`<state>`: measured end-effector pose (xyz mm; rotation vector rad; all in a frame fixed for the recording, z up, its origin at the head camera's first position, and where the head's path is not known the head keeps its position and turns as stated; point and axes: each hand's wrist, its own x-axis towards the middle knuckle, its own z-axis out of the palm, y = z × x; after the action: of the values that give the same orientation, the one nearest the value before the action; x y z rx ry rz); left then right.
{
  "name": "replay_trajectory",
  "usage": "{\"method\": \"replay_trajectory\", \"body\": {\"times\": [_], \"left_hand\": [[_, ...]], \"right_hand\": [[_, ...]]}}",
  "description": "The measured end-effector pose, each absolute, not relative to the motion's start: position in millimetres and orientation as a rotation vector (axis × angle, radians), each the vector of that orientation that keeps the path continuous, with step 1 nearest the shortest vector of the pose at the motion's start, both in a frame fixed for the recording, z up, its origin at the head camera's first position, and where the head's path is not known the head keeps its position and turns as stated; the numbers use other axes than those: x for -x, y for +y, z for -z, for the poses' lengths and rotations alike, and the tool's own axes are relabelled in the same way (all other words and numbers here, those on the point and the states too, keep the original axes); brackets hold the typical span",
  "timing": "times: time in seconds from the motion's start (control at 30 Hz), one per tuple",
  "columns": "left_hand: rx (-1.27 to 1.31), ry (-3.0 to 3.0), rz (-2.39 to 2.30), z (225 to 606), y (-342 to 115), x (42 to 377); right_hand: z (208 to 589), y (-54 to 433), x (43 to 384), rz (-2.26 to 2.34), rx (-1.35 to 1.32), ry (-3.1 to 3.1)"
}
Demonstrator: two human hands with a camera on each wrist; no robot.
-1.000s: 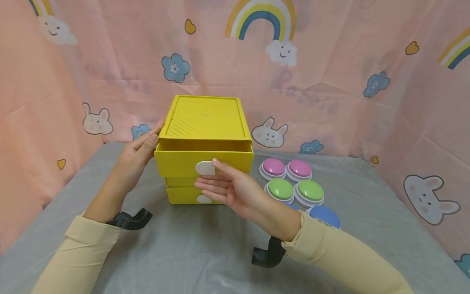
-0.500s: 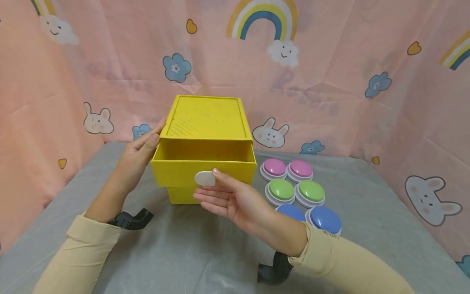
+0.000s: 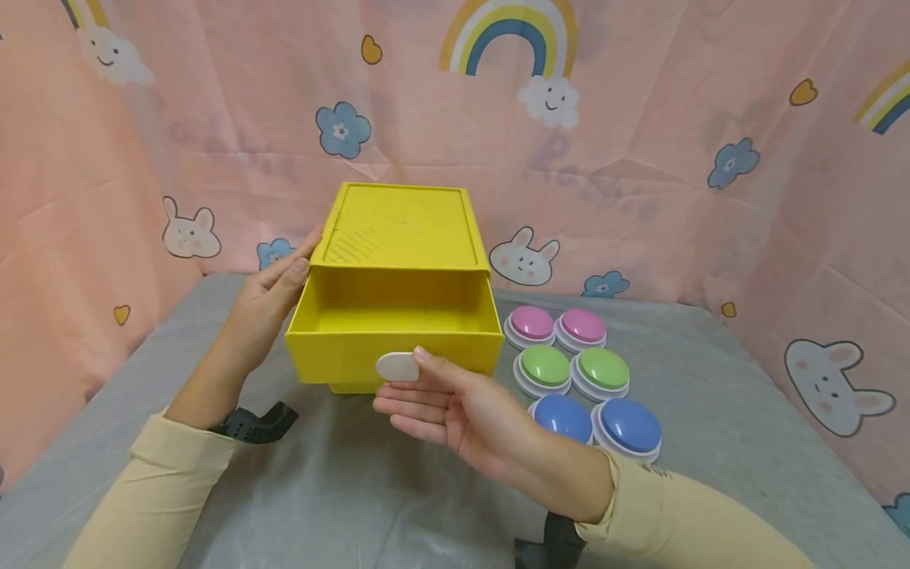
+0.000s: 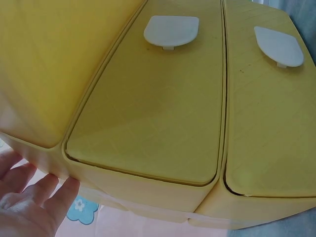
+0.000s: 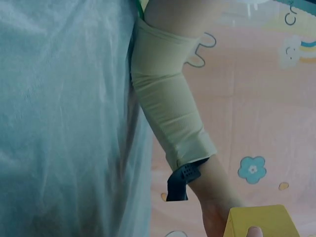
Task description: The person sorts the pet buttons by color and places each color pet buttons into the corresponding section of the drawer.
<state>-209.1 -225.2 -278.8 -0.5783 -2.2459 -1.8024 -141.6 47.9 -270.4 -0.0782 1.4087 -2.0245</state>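
A yellow drawer cabinet (image 3: 398, 225) stands on the grey-covered table. Its top drawer (image 3: 313, 356) is pulled far out, and its visible inside holds nothing. My right hand (image 3: 476, 415) pinches the drawer's white handle (image 3: 396, 367), thumb at its right end and the other fingers stretched below it. My left hand (image 3: 266, 304) rests against the cabinet's left side with fingers extended. In the left wrist view, the fingers (image 4: 61, 197) lie along the cabinet's side, and two lower drawers (image 4: 143, 108) sit closed, each with a white handle.
Right of the cabinet, pairs of round push buttons stand in rows on the table (image 3: 732, 411): pink (image 3: 532, 322), green (image 3: 546, 365) and blue (image 3: 629, 425), all on white bases. A pink patterned curtain (image 3: 640, 197) hangs behind and at both sides.
My right hand has drawn the top drawer toward me by its handle, from slightly ajar to far out. The left hand stays on the cabinet's side.
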Motion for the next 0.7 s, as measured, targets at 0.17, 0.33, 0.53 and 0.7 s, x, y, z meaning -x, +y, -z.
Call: {"method": "replay_trajectory", "body": {"times": [0.17,0.33,0.53,0.7], "left_hand": [[0.581,-2.241,1.8,279.3,-225.6,209.3],[0.573,-2.241,1.789,279.0,-225.5,209.5],[0.567,-2.247,1.79,278.7,-225.3,209.8],[0.562,-2.261,1.768,278.6,-225.5,209.3]], "right_hand": [[270.1,49.6,133.0,2.013,0.085,1.399],[269.3,51.0,126.0,2.007,0.07,1.379],[272.5,54.1,117.5,1.984,0.098,1.361],[274.6,56.6,110.6,1.981,0.123,1.358]]}}
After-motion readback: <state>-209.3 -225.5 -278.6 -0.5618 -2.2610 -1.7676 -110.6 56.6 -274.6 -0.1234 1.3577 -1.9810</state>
